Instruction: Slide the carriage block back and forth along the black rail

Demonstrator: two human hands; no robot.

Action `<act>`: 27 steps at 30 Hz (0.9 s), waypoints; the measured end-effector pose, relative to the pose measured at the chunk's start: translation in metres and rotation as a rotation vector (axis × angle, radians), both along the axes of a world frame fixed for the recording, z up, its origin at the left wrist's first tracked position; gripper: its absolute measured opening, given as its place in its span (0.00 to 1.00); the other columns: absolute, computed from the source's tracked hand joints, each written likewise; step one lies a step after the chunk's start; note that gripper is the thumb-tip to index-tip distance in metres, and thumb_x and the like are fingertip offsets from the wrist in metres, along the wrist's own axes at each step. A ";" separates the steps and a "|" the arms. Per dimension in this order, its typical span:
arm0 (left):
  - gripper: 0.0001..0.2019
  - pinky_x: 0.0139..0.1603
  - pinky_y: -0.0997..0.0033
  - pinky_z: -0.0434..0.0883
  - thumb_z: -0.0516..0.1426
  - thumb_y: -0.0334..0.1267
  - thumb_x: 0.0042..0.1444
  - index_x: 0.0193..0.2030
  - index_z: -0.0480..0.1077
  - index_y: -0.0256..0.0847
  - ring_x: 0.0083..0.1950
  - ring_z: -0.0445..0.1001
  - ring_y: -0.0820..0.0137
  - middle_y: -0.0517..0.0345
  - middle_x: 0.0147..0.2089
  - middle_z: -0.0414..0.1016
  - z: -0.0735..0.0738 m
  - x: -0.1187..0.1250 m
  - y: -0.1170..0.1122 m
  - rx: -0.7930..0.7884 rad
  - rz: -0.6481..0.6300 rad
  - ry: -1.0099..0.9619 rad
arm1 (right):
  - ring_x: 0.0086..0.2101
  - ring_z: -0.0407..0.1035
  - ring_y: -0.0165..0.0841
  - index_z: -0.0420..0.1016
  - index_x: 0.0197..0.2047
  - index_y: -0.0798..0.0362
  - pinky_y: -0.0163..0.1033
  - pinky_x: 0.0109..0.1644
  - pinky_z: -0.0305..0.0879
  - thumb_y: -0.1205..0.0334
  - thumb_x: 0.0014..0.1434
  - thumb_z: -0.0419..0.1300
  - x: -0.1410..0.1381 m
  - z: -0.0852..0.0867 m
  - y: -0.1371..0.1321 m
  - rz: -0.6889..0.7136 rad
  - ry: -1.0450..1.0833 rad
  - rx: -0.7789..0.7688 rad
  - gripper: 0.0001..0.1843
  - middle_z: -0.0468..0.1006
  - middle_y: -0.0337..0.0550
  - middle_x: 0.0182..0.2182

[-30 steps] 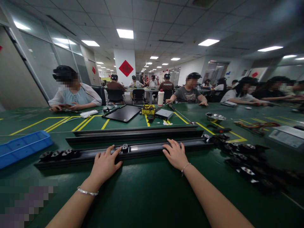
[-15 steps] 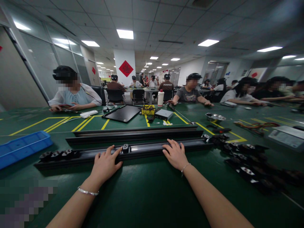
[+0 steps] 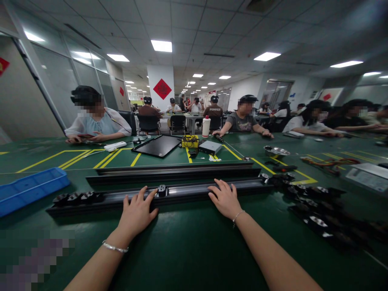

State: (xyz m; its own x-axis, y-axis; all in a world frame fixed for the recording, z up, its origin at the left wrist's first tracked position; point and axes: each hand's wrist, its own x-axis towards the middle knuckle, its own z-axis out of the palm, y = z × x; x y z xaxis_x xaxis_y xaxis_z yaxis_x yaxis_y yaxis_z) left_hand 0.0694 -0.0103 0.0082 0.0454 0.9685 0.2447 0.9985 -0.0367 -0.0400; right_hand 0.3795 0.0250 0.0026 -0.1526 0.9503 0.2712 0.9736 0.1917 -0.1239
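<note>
A long black rail (image 3: 184, 192) lies across the green table in front of me. My left hand (image 3: 137, 213) rests flat on its near edge with fingers spread, open, just left of a small black fitting (image 3: 161, 190) seated in the rail. My right hand (image 3: 224, 198) lies open on the rail further right, fingers stretched over it. Several more black fittings (image 3: 75, 197) sit on the rail's left end. Two more black rails (image 3: 174, 173) lie parallel behind it.
A blue tray (image 3: 30, 188) stands at the left. A pile of black fittings (image 3: 315, 206) spreads at the right. Further back are a black panel (image 3: 159, 145), a yellow box (image 3: 189, 141), a grey box (image 3: 210, 147) and a metal bowl (image 3: 275, 151). People sit across the table.
Both hands stay on the rail in the same place. The view has shifted slightly; a person across the table has moved an arm.
</note>
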 end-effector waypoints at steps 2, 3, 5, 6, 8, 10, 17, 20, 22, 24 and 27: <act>0.29 0.60 0.45 0.46 0.50 0.46 0.50 0.60 0.54 0.46 0.63 0.53 0.55 0.47 0.64 0.52 -0.004 -0.001 0.001 0.025 -0.046 -0.008 | 0.58 0.45 0.39 0.67 0.50 0.38 0.57 0.58 0.35 0.48 0.60 0.41 0.000 0.000 0.000 0.001 0.006 -0.005 0.20 0.55 0.39 0.60; 0.29 0.61 0.47 0.46 0.49 0.45 0.50 0.60 0.55 0.44 0.64 0.51 0.56 0.48 0.64 0.53 -0.006 -0.002 0.002 0.033 -0.083 -0.013 | 0.58 0.45 0.39 0.67 0.50 0.38 0.57 0.58 0.35 0.48 0.60 0.41 0.000 0.000 0.000 0.001 0.010 -0.008 0.20 0.55 0.39 0.60; 0.28 0.63 0.52 0.46 0.48 0.44 0.51 0.60 0.54 0.40 0.65 0.49 0.60 0.50 0.64 0.53 -0.008 -0.003 0.003 0.040 -0.166 -0.022 | 0.58 0.45 0.39 0.66 0.50 0.39 0.57 0.58 0.35 0.48 0.60 0.41 0.001 0.000 0.000 0.005 0.015 -0.010 0.21 0.55 0.40 0.60; 0.29 0.63 0.53 0.46 0.48 0.44 0.52 0.60 0.54 0.39 0.65 0.50 0.61 0.51 0.64 0.54 -0.009 -0.003 0.004 0.038 -0.198 -0.026 | 0.58 0.45 0.39 0.66 0.50 0.39 0.57 0.58 0.35 0.48 0.60 0.40 0.001 0.000 0.000 0.007 0.015 -0.011 0.21 0.55 0.40 0.60; 0.29 0.64 0.54 0.46 0.47 0.45 0.52 0.60 0.54 0.38 0.63 0.53 0.62 0.51 0.64 0.54 -0.009 -0.003 0.005 0.036 -0.225 -0.033 | 0.58 0.45 0.39 0.66 0.50 0.39 0.57 0.58 0.35 0.48 0.60 0.40 0.001 0.000 0.000 0.008 0.009 -0.014 0.21 0.55 0.40 0.59; 0.29 0.63 0.54 0.47 0.48 0.46 0.51 0.60 0.55 0.39 0.62 0.57 0.61 0.51 0.64 0.53 -0.008 -0.002 0.005 0.036 -0.217 -0.041 | 0.58 0.45 0.39 0.66 0.50 0.38 0.57 0.58 0.35 0.48 0.60 0.40 0.000 0.001 0.000 0.008 0.005 -0.018 0.21 0.55 0.39 0.60; 0.28 0.61 0.57 0.51 0.50 0.45 0.49 0.59 0.57 0.42 0.60 0.59 0.61 0.52 0.64 0.54 -0.003 0.003 0.005 0.030 -0.169 -0.082 | 0.58 0.45 0.39 0.66 0.50 0.38 0.57 0.58 0.35 0.47 0.60 0.39 0.000 0.003 -0.001 0.005 0.010 -0.026 0.22 0.55 0.39 0.60; 0.28 0.60 0.57 0.52 0.50 0.46 0.49 0.59 0.57 0.42 0.59 0.59 0.62 0.53 0.64 0.54 -0.002 0.003 0.005 0.023 -0.168 -0.086 | 0.58 0.45 0.39 0.67 0.50 0.38 0.57 0.58 0.35 0.47 0.60 0.39 0.001 0.002 -0.001 0.010 0.016 -0.014 0.21 0.55 0.40 0.59; 0.28 0.59 0.57 0.53 0.50 0.46 0.49 0.59 0.57 0.43 0.59 0.60 0.61 0.53 0.64 0.54 -0.001 0.003 0.005 0.014 -0.164 -0.090 | 0.58 0.45 0.39 0.67 0.50 0.38 0.57 0.58 0.35 0.47 0.60 0.40 0.001 0.001 0.000 0.012 0.015 -0.004 0.21 0.56 0.40 0.59; 0.28 0.58 0.58 0.53 0.50 0.46 0.49 0.58 0.58 0.43 0.58 0.60 0.61 0.53 0.64 0.55 0.001 0.003 0.005 0.007 -0.159 -0.093 | 0.58 0.46 0.38 0.67 0.50 0.39 0.57 0.58 0.35 0.47 0.60 0.40 0.001 0.000 -0.001 0.008 0.013 0.010 0.21 0.56 0.40 0.59; 0.28 0.58 0.58 0.54 0.50 0.46 0.49 0.58 0.58 0.44 0.58 0.61 0.61 0.53 0.64 0.55 0.002 0.004 0.004 -0.004 -0.149 -0.091 | 0.58 0.46 0.38 0.67 0.50 0.39 0.57 0.58 0.35 0.47 0.60 0.40 0.000 0.000 -0.001 0.005 0.011 0.017 0.21 0.56 0.40 0.59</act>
State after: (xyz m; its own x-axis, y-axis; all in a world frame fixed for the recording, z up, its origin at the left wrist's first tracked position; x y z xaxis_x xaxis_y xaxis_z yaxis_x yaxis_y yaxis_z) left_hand 0.0735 -0.0060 0.0105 0.1664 0.9538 0.2504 0.9815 -0.1846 0.0511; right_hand 0.3795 0.0241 0.0031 -0.1546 0.9448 0.2890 0.9711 0.1991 -0.1315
